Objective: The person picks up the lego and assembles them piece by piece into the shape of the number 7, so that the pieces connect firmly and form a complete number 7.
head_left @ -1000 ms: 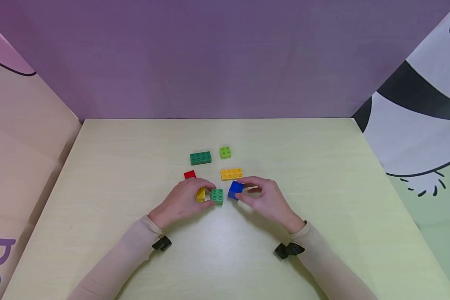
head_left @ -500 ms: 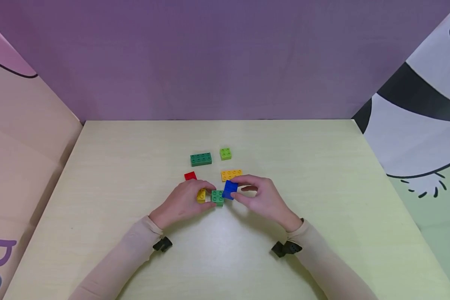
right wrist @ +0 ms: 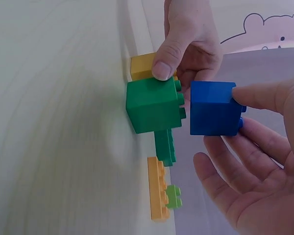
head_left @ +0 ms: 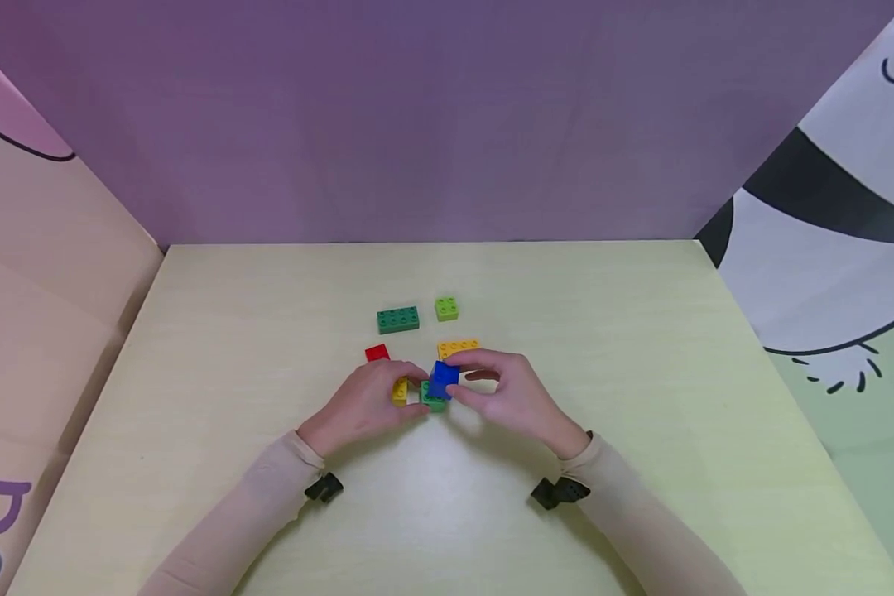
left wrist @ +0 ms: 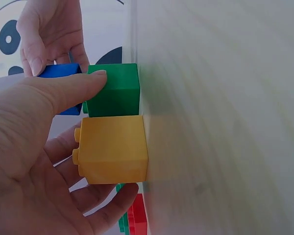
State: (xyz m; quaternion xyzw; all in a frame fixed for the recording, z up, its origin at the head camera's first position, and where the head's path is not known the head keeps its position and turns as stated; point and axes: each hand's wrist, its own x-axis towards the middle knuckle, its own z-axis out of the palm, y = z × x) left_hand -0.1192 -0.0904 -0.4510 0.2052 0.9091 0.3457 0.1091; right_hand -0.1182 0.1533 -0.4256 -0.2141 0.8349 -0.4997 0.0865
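My left hand (head_left: 365, 399) pinches a green 2x2 toy brick (right wrist: 154, 107) between thumb and fingers where it stands on the table, studs up. Within the curve of that same hand a yellow brick (left wrist: 112, 149) stands beside the green one. Between thumb and fingertips, my right hand (head_left: 517, 401) holds a blue brick (head_left: 441, 381). In the right wrist view the blue brick is over the green brick's studs, a narrow gap between them. From the head it overlaps much of the green brick.
Behind the hands lie a red brick (head_left: 376, 353), partly covered by the left hand, and an orange-yellow 2x4 brick (head_left: 458, 346). Farther back are a dark green 2x4 brick (head_left: 398, 320) and a small lime brick (head_left: 446, 309). A purple partition (head_left: 432, 124) rises at the table's far edge.
My right hand has moved left with the blue brick, from beside the green brick to over it. The left hand stays in place at the green brick.
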